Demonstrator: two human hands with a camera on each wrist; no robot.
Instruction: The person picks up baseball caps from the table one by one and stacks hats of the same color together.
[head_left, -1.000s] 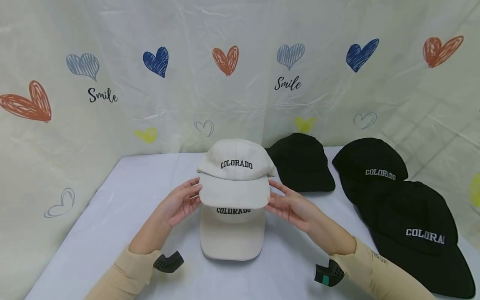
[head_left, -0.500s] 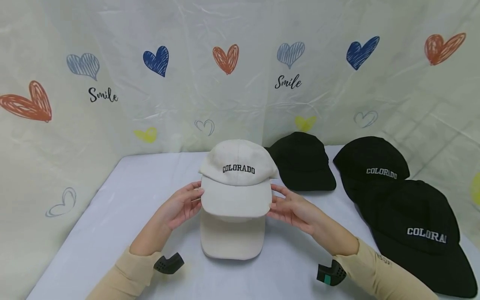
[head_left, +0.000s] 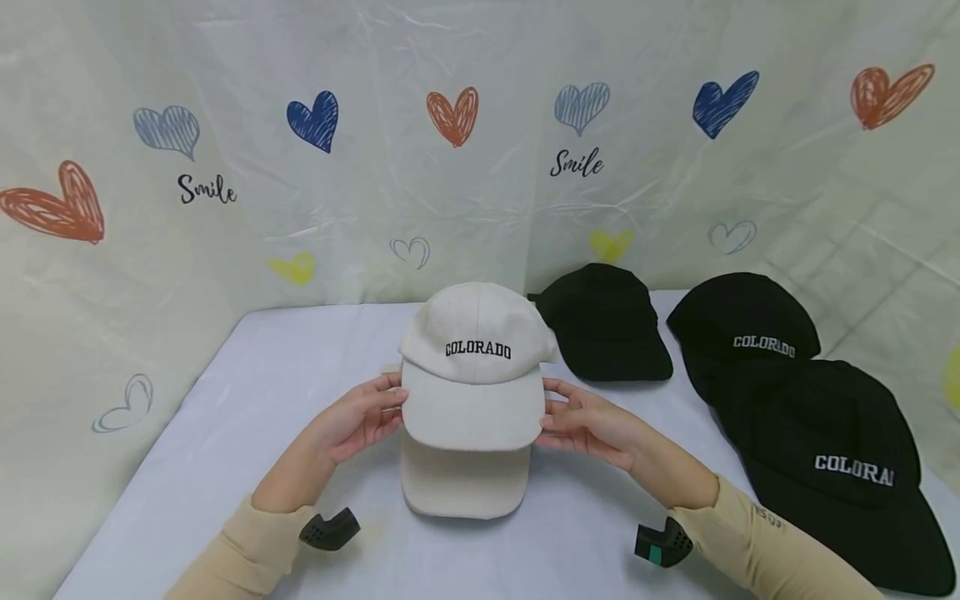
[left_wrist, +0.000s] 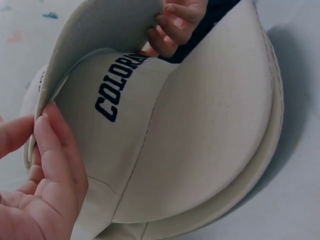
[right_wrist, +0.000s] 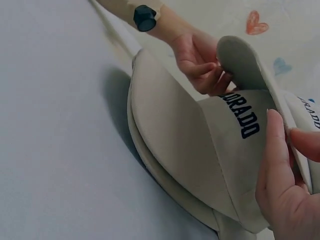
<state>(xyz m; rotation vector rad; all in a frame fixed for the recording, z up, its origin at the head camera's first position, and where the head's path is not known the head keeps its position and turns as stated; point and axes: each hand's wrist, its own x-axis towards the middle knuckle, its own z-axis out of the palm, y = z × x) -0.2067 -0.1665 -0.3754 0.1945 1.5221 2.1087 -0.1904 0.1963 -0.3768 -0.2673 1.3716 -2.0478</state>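
Note:
Both hands hold an off-white baseball cap (head_left: 474,412) by the sides of its brim. My left hand (head_left: 360,423) pinches one edge, thumb on top and fingers beneath; my right hand (head_left: 596,423) pinches the opposite edge the same way. Directly below is a stack of matching off-white caps (head_left: 465,487). In the left wrist view, two stacked brims show, the upper cap (left_wrist: 215,105) lying over the lower. The raised brim (right_wrist: 245,60) of the held cap tilts above the stack's COLORADO lettering in the right wrist view. From the head view, that lettering is hidden.
A black cap (head_left: 603,325) lies behind and right of the stack. Farther right, one black cap (head_left: 738,312) is overlapped by another black cap (head_left: 825,433). A curtain (head_left: 480,208) printed with hearts hangs behind the white table (head_left: 262,375).
The held cap has come down and toward me over the stack, with both hands moving along. Its brim now covers the lettering of the cap beneath. The black caps have not moved.

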